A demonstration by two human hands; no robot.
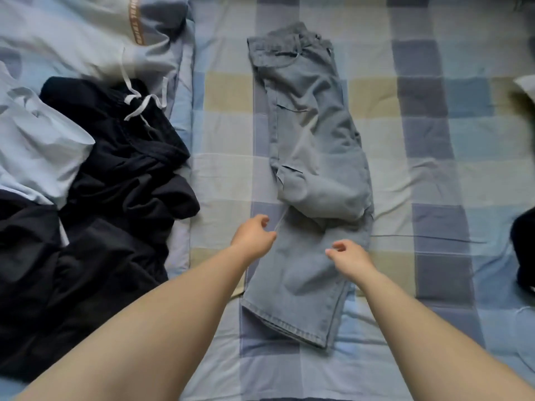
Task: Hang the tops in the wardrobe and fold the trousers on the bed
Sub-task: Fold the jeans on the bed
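Light blue jeans (312,146) lie lengthwise in the middle of the checked bed sheet (434,169), legs doubled over, the waistband at the far end and the hems near me. My left hand (253,235) hovers at the jeans' left edge with fingers loosely curled, holding nothing. My right hand (348,257) is over the lower legs, fingers also loosely curled and empty. Whether either hand touches the denim is unclear.
A heap of black clothes (115,198) with a white drawstring lies on the left, beside a pale blue garment (37,146) and a pillow (86,33). Another dark garment (525,250) shows at the right edge.
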